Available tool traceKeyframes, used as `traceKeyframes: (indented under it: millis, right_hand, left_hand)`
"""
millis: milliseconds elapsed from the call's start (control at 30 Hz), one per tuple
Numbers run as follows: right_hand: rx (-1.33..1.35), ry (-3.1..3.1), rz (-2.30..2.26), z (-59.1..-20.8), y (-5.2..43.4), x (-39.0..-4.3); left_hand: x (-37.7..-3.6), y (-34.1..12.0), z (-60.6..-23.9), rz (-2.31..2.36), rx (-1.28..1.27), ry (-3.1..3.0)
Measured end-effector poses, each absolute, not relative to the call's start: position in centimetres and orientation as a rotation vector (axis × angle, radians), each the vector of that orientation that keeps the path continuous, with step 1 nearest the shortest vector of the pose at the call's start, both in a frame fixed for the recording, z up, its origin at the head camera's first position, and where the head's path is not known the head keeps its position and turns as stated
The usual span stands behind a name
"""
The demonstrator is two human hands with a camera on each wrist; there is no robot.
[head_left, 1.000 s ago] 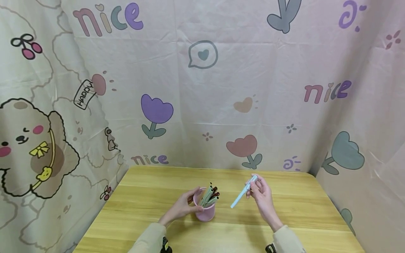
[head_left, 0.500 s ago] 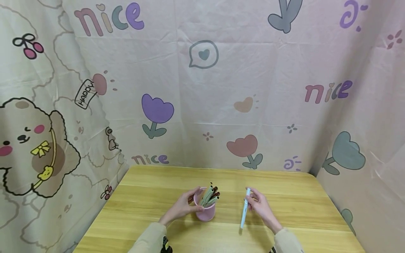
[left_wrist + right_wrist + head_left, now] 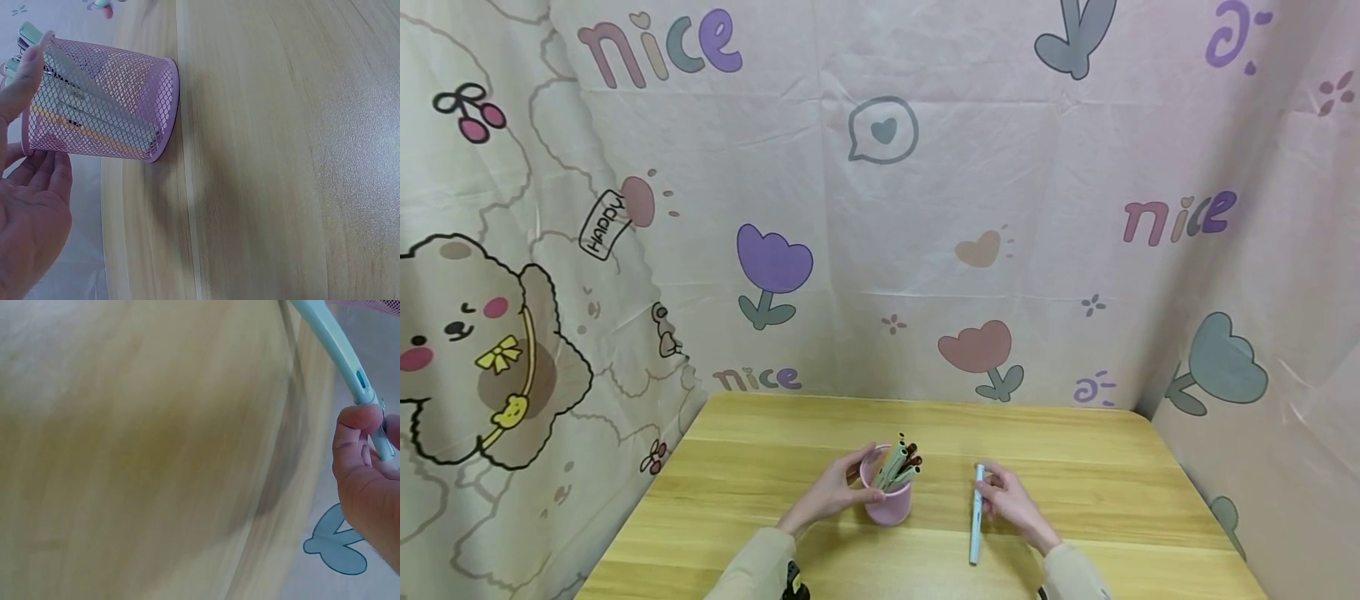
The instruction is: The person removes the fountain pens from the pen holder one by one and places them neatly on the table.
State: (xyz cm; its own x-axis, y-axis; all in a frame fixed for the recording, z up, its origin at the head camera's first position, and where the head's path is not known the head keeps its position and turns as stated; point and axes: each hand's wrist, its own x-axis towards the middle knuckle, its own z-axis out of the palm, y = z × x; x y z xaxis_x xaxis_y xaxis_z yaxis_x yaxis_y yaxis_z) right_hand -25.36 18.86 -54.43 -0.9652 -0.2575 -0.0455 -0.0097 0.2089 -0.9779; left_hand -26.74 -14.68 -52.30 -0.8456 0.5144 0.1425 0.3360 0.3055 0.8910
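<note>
A pink mesh pen holder (image 3: 889, 507) stands upright near the middle of the table, with several pens (image 3: 895, 468) in pale green and dark red leaning out of its top. My left hand (image 3: 833, 492) grips its rim from the left, the thumb in front and the fingers behind, as the left wrist view (image 3: 34, 212) also shows. To the right of the holder, my right hand (image 3: 1011, 504) pinches a light blue pen (image 3: 976, 521) near its clip end. The pen's other end points toward the table's front edge, low over the wood.
The wooden table (image 3: 1097, 483) has a printed cloth (image 3: 880, 250) hanging behind it and at both sides. Bare wood lies between the holder and the light blue pen.
My right hand has come down and slightly left, and the light blue pen has swung from a slant to nearly straight toward the front. My left hand and the pen holder stay put.
</note>
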Motion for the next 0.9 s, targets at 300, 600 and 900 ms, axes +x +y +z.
traceKeyframes:
  millis: [300,600,900]
  right_hand:
    - [-0.318,2.230,-1.807,-55.3,18.7,-25.7]
    - [-0.316,2.257,-1.764,-55.6,18.5,-25.9]
    - [-0.334,2.295,-1.704,-56.1,18.3,-26.1]
  left_hand:
    - [-26.7,-14.7,-52.3,1.560,0.780,2.409]
    - [-26.7,-14.7,-52.3,1.556,0.778,2.414]
    - [-26.7,-14.7,-52.3,1.561,0.770,2.409]
